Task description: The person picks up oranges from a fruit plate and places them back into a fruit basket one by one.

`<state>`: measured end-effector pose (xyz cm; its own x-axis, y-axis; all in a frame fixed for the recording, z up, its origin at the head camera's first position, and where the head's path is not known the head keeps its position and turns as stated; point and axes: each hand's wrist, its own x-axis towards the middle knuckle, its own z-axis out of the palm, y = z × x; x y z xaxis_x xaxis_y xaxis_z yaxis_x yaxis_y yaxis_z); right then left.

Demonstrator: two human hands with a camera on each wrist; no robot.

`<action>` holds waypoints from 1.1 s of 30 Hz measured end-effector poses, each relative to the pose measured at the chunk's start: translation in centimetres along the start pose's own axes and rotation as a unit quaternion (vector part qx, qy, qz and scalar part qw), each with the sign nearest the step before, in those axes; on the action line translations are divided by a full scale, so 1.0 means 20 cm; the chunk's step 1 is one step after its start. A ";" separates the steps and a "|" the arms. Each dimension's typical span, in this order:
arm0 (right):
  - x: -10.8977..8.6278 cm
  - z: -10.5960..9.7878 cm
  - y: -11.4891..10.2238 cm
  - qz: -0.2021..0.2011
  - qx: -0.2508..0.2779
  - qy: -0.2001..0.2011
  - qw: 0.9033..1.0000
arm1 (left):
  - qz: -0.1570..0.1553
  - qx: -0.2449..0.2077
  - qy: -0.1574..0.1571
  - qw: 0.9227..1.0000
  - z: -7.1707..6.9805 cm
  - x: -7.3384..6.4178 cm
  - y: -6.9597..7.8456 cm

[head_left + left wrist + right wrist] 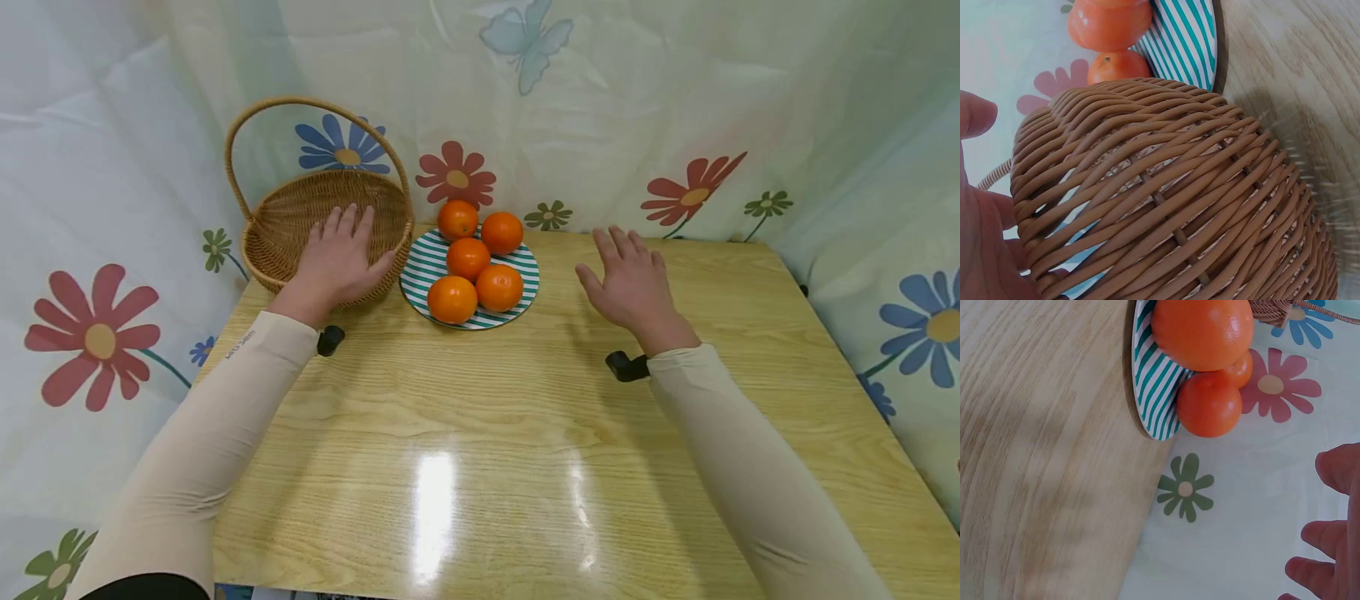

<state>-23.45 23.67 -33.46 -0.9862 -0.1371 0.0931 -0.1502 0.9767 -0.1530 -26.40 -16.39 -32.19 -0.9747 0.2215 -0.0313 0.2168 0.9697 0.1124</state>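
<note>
My left hand (337,262) is held over the front rim of a wicker basket (330,190), fingers extended and thumb out to the side. In the left wrist view, the hand's fingers (997,209) overlap the woven basket wall (1166,200). My right hand (633,287) hovers palm down above the right half of the table, with its fingers extended and nothing held. Between the hands, nearer the basket, lies a round plate (420,271) with green and white stripes. Several oranges (452,300) sit on it in a cluster.
The basket's tall arched handle (315,102) rises at the back left. A wood-grain table (480,400) spans the space beneath both hands. A curtain (600,125) printed with flowers and a butterfly hangs right behind the table's back edge and at both sides.
</note>
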 end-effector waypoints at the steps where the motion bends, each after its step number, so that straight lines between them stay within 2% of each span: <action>1: 0.00 0.00 0.00 -0.001 0.001 0.001 1.000 | -0.001 -0.002 0.000 1.000 0.00 0.00 0.00; 16: 0.05 0.05 -0.08 -0.037 0.031 0.012 0.999 | -0.017 -0.016 0.009 1.000 -0.05 -0.05 -0.09; 33: 0.09 0.12 -0.16 -0.056 0.062 0.012 0.996 | -0.030 -0.028 0.010 0.999 -0.06 -0.08 -0.15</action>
<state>-24.95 19.84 -35.14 -0.9608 -0.2389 0.1405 -0.2687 0.9271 -0.2612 -25.55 -19.73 -31.35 -0.9867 0.1610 -0.0206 0.1554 0.9737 0.1666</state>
